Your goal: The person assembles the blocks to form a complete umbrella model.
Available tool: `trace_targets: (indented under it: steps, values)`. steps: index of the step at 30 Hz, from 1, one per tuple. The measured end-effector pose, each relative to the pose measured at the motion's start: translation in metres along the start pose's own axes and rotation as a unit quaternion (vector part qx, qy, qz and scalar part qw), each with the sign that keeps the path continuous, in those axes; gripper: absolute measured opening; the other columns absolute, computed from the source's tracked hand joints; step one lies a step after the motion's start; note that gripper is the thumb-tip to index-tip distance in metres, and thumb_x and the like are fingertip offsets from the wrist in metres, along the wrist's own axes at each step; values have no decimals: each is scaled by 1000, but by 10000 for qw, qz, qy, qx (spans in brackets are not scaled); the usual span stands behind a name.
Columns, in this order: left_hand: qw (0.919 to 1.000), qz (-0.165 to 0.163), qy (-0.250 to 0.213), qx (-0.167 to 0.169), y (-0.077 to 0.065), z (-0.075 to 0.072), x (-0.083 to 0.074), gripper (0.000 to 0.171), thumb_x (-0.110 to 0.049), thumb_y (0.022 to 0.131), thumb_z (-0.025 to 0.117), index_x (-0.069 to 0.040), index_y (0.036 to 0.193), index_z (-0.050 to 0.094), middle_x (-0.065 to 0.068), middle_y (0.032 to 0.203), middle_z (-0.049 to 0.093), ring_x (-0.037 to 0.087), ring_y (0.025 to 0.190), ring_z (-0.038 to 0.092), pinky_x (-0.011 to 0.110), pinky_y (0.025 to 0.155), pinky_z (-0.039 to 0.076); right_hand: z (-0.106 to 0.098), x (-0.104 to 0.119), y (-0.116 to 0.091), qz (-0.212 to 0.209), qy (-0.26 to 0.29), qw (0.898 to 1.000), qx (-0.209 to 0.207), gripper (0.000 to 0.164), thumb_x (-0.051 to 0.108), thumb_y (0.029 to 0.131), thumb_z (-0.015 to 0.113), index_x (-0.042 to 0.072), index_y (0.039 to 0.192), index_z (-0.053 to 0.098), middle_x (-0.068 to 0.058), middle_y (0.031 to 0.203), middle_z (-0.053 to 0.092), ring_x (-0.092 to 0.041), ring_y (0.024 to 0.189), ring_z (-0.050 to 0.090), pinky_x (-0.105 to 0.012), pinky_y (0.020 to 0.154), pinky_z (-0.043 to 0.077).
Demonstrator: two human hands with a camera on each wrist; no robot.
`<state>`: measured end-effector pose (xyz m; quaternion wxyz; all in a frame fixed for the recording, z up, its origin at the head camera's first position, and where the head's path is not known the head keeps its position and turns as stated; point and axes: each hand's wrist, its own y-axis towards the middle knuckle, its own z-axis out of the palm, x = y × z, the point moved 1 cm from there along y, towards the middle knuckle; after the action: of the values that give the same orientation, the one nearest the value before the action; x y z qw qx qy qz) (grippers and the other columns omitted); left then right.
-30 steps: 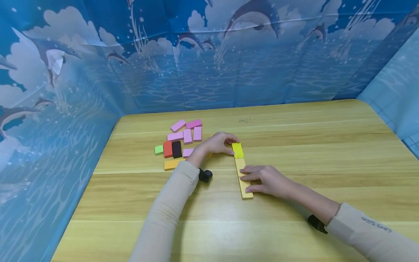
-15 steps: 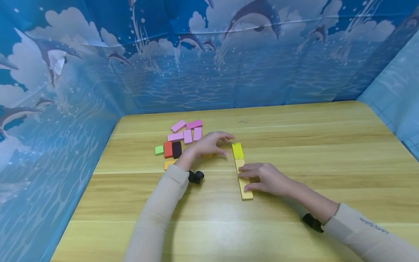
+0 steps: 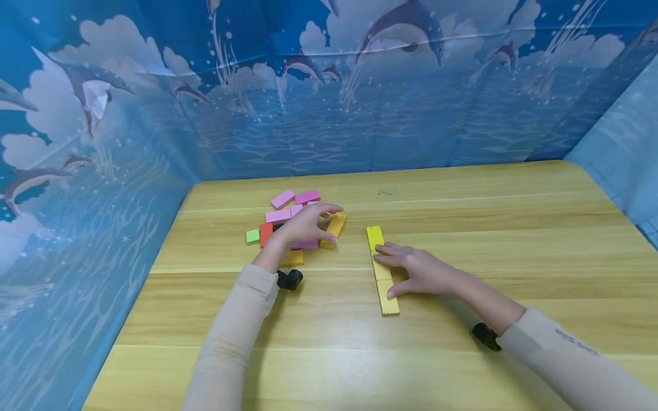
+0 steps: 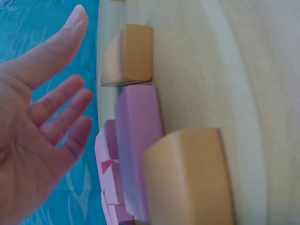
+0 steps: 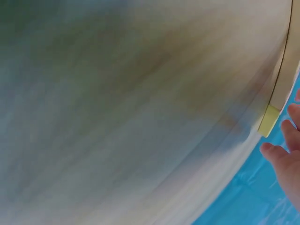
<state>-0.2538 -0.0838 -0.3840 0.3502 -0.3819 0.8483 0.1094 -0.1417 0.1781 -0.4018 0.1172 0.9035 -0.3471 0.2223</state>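
Note:
In the head view, my left hand (image 3: 303, 224) hovers over the coloured blocks, thumb and fingers apart with nothing between them. An orange block (image 3: 336, 226) lies right by its fingertips. The left wrist view shows that palm empty, beside a purple block (image 4: 138, 140) and an orange block (image 4: 192, 178). My right hand (image 3: 424, 270) reaches over a straight row of flat blocks: a bright yellow block (image 3: 374, 237) at the far end, then a pale yellow block (image 3: 381, 272) and another pale yellow block (image 3: 388, 302) nearest me. Its fingers lie over the row; firm contact cannot be told.
Left of the row sit several pink blocks (image 3: 278, 217), a red block (image 3: 265, 233), a green block (image 3: 252, 236) and another orange block (image 3: 292, 258). The wooden table (image 3: 462, 200) meets a blue dolphin-print curtain (image 3: 329, 114) at the back and left.
My left hand has left the bright yellow block and moved left to the orange block. My right hand's fingers have shifted slightly along the row, away from me.

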Motion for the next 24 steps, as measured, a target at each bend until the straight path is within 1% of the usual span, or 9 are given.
trace_targets:
  steps: [6, 11, 14, 18, 24]
  values:
    - [9993, -288, 157, -193, -1, 5, 4, 69, -18, 77, 78, -5, 137, 46, 11, 135, 50, 26, 118, 51, 36, 97, 41, -1, -7, 1, 192, 87, 9997, 159, 80, 41, 74, 75, -1, 135, 46, -20, 144, 36, -38, 133, 30, -51, 102, 32]
    - [9977, -579, 138, -333, 0, 9, 4, 70, -20, 76, 78, -5, 137, 46, 11, 133, 52, 26, 114, 54, 37, 93, 44, -1, -9, 2, 209, 103, 9995, 224, 81, 44, 75, 74, 0, 136, 45, -19, 145, 34, -37, 134, 28, -51, 102, 31]
    - [9971, -622, 147, -420, 1, 11, 3, 70, -20, 76, 78, -4, 136, 46, 12, 132, 52, 27, 112, 55, 36, 91, 45, -1, -10, 3, 181, 104, 9995, 229, 81, 45, 75, 73, 0, 136, 46, -19, 145, 34, -38, 134, 29, -51, 102, 31]
    - [9962, -647, 303, -499, 2, 15, 2, 69, -22, 76, 78, -2, 135, 47, 12, 130, 53, 25, 111, 56, 34, 91, 45, -1, -11, 4, 178, 90, 9994, 266, 80, 45, 75, 73, -1, 136, 46, -19, 145, 35, -37, 133, 30, -50, 102, 32]
    - [9942, -600, 618, -642, 4, 21, 1, 66, -26, 78, 76, -3, 134, 49, 11, 122, 58, 19, 97, 56, 31, 83, 46, -2, -11, 5, 162, 52, 9993, 318, 80, 45, 76, 73, 0, 136, 46, -19, 145, 35, -37, 133, 31, -51, 102, 32]
